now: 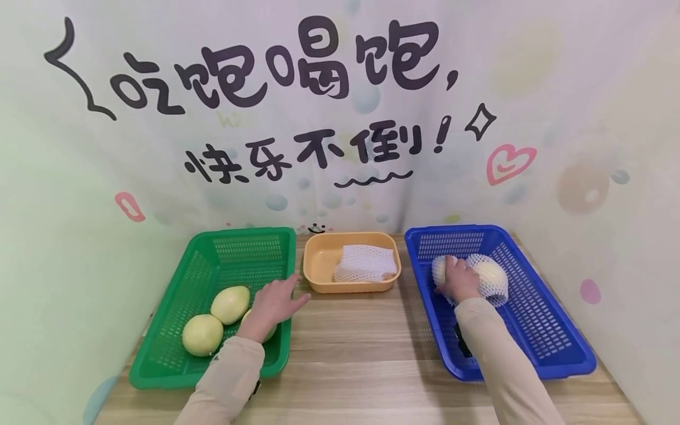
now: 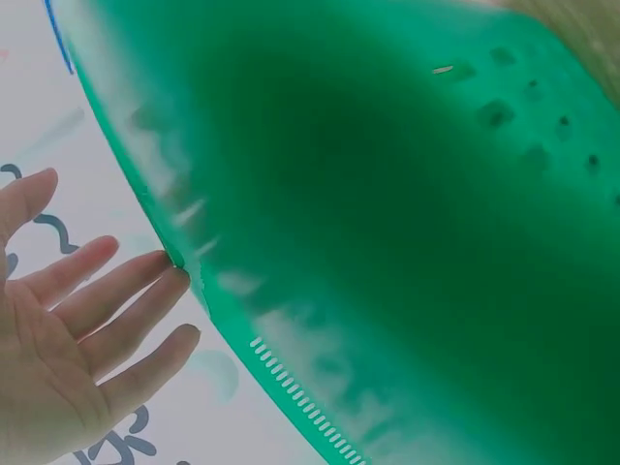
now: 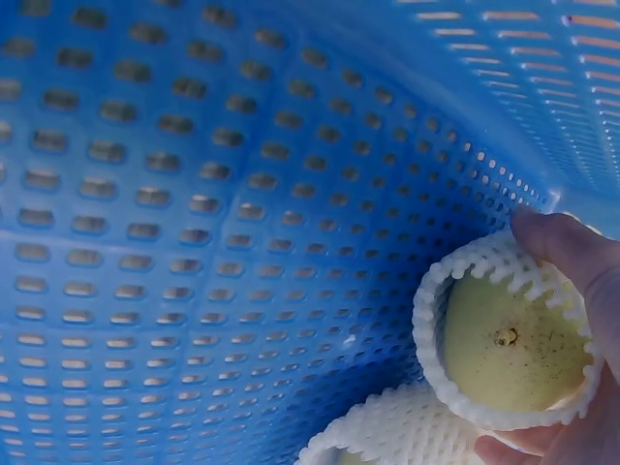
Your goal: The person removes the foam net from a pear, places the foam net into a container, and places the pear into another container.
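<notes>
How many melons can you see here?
5. Three bare melons sit in the green basket, one partly behind the left hand; two in white foam-net sleeves lie in the blue basket, one held by the right hand. More might be hidden.

Bold dark Chinese characters (image 1: 321, 56) on the printed backdrop (image 1: 350, 203) read "吃饱喝饱," above and "快乐不倒!" below. Between them, a faint yellowish "hi" (image 1: 229, 120) shows.

right hand (image 3: 593, 269) grips netted fruit (image 3: 513, 344) (one end bare) | blue basket (image 3: 232, 271)
</notes>
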{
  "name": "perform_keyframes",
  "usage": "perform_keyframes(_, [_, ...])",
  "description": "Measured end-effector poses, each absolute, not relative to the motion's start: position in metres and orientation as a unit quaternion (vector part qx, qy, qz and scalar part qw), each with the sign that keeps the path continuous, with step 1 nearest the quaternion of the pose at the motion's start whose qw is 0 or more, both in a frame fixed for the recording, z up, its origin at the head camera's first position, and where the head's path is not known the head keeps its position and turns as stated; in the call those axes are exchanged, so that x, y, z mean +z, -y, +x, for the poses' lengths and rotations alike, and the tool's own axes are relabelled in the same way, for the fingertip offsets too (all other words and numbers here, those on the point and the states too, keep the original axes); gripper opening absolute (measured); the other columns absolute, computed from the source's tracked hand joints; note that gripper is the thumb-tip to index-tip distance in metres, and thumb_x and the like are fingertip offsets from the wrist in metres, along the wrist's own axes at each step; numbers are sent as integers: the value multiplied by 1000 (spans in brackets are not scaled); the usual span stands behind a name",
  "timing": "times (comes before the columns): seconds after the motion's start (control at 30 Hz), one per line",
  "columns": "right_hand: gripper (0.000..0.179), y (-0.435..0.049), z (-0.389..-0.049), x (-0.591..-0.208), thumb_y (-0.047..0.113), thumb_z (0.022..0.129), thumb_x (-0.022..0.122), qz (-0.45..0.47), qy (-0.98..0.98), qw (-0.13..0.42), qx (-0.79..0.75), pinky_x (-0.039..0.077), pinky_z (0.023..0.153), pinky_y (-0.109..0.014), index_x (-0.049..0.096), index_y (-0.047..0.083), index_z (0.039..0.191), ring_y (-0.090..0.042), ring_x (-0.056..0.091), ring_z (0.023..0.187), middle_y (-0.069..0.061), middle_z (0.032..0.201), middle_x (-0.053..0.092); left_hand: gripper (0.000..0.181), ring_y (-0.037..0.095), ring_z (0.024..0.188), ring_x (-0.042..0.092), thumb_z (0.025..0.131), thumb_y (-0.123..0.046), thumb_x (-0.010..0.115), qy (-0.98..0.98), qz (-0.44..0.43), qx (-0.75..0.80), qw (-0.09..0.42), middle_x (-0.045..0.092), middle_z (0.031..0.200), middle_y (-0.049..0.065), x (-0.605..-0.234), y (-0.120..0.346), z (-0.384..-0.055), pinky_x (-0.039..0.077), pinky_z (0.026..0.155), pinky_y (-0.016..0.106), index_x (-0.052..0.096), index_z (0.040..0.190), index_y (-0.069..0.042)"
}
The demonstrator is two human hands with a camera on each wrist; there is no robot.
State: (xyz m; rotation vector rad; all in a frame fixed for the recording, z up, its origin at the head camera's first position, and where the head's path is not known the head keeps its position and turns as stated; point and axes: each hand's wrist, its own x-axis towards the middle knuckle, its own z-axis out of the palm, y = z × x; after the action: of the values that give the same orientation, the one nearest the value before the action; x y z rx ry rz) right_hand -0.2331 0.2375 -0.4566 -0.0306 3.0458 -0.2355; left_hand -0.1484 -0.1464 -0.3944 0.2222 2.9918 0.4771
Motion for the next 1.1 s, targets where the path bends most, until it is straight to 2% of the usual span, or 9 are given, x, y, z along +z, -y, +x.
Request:
perform_keyframes(0.33, [80,-243,-235,-467,24,65,76,-10,-997,4,-74,35,72,-58,32,-9,125,-51,43,92,-34,104,41,50,29,84,56,83,-40,57,-983,70,158,64,59,99,11,-394,146,-149,45,64,43,50,122,-9])
perform_keyframes(0.63, [86,-246,-238,-476,30,65,77,-14,-997,-15,-77,32,74,-59,31,-6,127,-51,42,94,-34,108,40,51,28,76,56,83,-40,57,-984,69,155,53,60,89,9,-394,146,-148,45,60,42,49,123,-9])
perform_keyframes(0.93, [80,-246,-237,-479,24,65,76,-14,-996,-34,-77,29,75,-59,33,-4,126,-51,41,93,-33,107,39,53,33,87,55,84,-40,56,-983,69,157,61,59,101,13,-394,145,-147,45,66,46,48,125,-8])
perform_keyframes(1.1, [81,-246,-237,-480,26,65,77,-18,-996,-39,-74,28,76,-60,33,-4,127,-51,41,95,-33,110,39,52,32,85,56,84,-39,56,-983,68,157,60,60,99,12,-392,145,-146,45,64,45,48,125,-7])
